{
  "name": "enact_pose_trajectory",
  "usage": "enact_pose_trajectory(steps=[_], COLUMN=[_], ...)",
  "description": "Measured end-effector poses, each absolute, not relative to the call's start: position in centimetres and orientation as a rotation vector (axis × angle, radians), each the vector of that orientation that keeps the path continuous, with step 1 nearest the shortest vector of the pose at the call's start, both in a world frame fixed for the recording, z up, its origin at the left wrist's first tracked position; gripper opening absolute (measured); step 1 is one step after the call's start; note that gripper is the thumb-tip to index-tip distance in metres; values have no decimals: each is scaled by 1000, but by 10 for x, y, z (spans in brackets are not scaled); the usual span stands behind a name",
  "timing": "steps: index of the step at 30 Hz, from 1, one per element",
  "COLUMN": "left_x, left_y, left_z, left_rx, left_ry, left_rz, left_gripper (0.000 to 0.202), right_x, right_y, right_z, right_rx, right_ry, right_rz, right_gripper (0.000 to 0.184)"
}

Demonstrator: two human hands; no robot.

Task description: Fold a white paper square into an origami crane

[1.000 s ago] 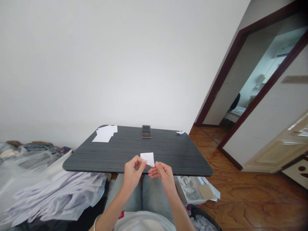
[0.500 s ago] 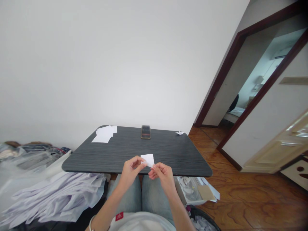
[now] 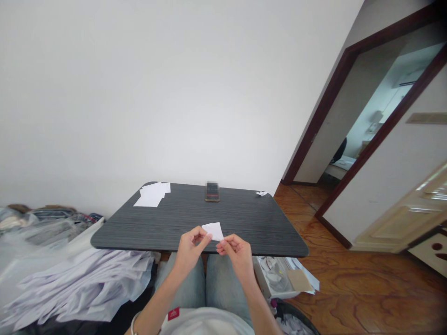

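Note:
A small folded piece of white paper is held between my two hands, over the near edge of the dark wood-grain table. My left hand pinches its left side between thumb and fingers. On the lower right corner, the thumb and index finger of my right hand grip the same paper. The fingertips cover part of its lower edge, so the folds there are hidden.
White paper sheets lie at the table's back left. A phone leans on a stand at the back middle. A small folded paper shape sits at the back right. Below right is a box; at left, a heap of white cloth.
The paper has turned slightly and its upper edge has shifted a little to the left, with two layers now showing apart. Both hands keep hold of it and have barely moved.

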State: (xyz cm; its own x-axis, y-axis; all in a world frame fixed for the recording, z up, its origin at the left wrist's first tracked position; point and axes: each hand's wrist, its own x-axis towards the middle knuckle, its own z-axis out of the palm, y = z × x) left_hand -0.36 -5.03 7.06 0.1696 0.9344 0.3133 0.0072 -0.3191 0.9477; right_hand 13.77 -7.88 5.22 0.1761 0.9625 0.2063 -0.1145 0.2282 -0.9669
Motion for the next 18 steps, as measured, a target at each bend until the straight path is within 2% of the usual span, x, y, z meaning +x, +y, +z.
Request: enact_pose_trajectory(steps=[6, 10, 13, 18], left_x=[-2, -1, -2, 0], left_y=[-51, -52, -52, -53], left_z=[73, 74, 74, 70], left_rx=[1553, 1551, 1562, 1554], left_ry=[911, 899, 899, 885], left_rz=[1282, 1255, 1244, 1285], left_gripper=[19, 20, 19, 20], right_x=[138, 140, 140, 138], right_y=[-80, -82, -82, -78], right_z=[52, 51, 50, 49], right_rx=[-1042, -1038, -1070, -1027], right_ry=[-1142, -1179, -1235, -1104], right_rz=[884, 762, 707, 888], right_gripper=[11, 17, 7, 10])
